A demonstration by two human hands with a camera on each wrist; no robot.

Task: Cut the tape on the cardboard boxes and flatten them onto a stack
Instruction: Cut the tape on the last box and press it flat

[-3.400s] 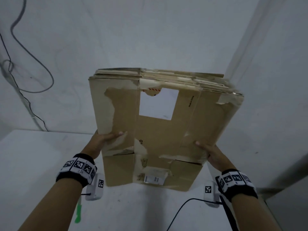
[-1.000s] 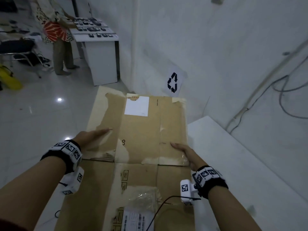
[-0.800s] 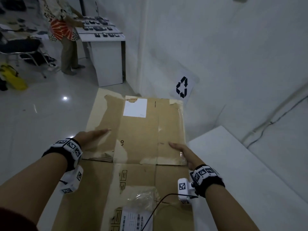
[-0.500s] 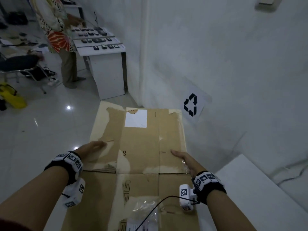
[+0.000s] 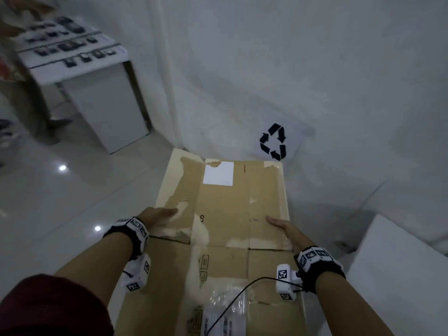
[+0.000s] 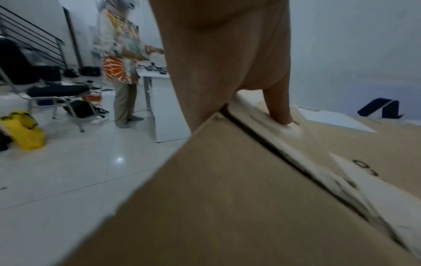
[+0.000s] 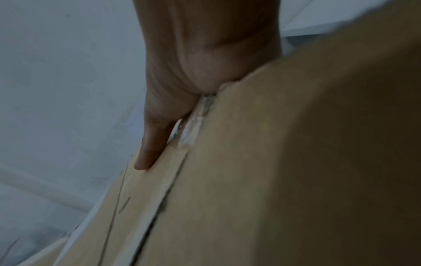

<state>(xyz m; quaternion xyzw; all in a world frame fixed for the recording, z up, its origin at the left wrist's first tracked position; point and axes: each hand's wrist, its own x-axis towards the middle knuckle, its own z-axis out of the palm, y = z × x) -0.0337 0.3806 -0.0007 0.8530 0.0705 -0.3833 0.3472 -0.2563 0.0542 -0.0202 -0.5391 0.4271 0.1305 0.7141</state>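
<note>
Stacking step. Flattened cardboard [image 5: 225, 214], centre frame, carried flat above the floor. Left hand [image 5: 155, 215] and right hand [image 5: 284, 230] each clamp a side edge, thumb on top. Next, likely: lower level by recycling sign [image 5: 273, 141].

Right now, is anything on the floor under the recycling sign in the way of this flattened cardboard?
Nothing visible: the floor strip between the flattened cardboard and the recycling sign looks bare, though the cardboard hides what lies beneath it.

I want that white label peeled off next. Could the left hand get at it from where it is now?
Probably yes: the white label lies exposed on the flattened cardboard, nothing across it. But the left hand grips the cardboard's left edge and would have to let go.
</note>
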